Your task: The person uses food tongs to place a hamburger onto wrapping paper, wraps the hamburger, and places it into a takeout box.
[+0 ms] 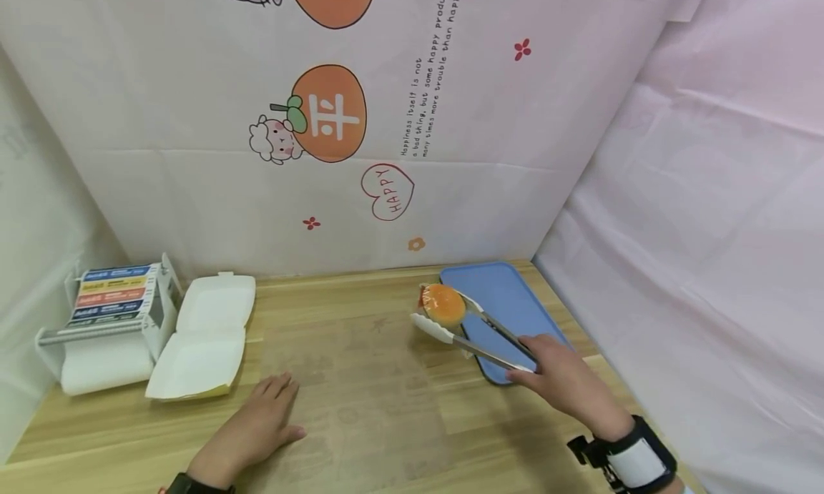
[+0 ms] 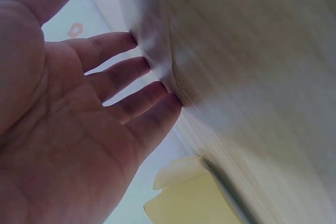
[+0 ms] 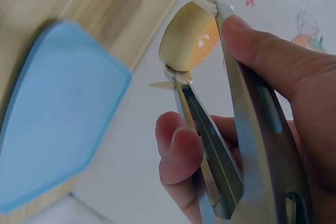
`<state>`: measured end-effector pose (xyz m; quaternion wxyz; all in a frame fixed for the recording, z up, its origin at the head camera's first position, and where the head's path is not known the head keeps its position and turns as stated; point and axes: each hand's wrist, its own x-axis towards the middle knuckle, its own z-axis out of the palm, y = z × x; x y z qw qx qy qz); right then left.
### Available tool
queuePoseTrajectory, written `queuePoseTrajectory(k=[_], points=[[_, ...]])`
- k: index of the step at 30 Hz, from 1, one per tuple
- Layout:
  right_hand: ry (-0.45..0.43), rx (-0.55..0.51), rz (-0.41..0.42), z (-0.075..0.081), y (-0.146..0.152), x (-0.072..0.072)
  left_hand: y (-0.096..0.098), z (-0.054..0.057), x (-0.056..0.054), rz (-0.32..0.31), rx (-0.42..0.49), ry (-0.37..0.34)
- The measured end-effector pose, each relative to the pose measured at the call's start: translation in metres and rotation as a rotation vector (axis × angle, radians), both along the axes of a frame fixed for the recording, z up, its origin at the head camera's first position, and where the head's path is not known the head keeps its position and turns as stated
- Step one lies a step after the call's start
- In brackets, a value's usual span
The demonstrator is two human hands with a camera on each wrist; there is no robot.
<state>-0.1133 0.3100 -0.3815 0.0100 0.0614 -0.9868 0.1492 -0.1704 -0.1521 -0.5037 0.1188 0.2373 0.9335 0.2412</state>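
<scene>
Head view: the right hand [image 1: 566, 379] grips metal tongs [image 1: 491, 354], fingers and thumb curled round the two arms. Between the tong tips sits a burger [image 1: 444, 305], raised above the wooden surface [image 1: 496, 444] by the left edge of a blue tray [image 1: 492, 287]. The right wrist view shows its rounded bun caught between the pale tips. The left hand [image 1: 260, 419] lies with fingers extended and slightly spread, fingertips touching the left edge of a thin translucent sheet [image 1: 360, 408]. Farther left, an open white box [image 1: 199, 362] stands beside a rack [image 1: 157, 308] of coloured labels with a white roll [image 1: 106, 365] beneath.
</scene>
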Motion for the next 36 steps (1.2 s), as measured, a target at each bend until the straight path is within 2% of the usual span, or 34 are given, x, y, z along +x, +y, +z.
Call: queuePoseTrajectory(k=[13, 18, 25, 36], points=[[-0.019, -0.081, 0.186, -0.015, -0.049, 0.009, 0.002, 0.003, -0.001, 0.000, -0.004, -0.001], [-0.061, -0.097, 0.218, -0.020, -0.062, 0.012, 0.003, 0.004, -0.001, 0.003, -0.007, -0.006], [-0.093, -0.064, 0.265, -0.032, -0.076, 0.011, 0.003, 0.002, -0.002, 0.018, -0.024, -0.015], [-0.039, 0.005, 0.315, -0.049, -0.089, 0.007, 0.002, 0.003, -0.002, 0.016, -0.005, -0.026]])
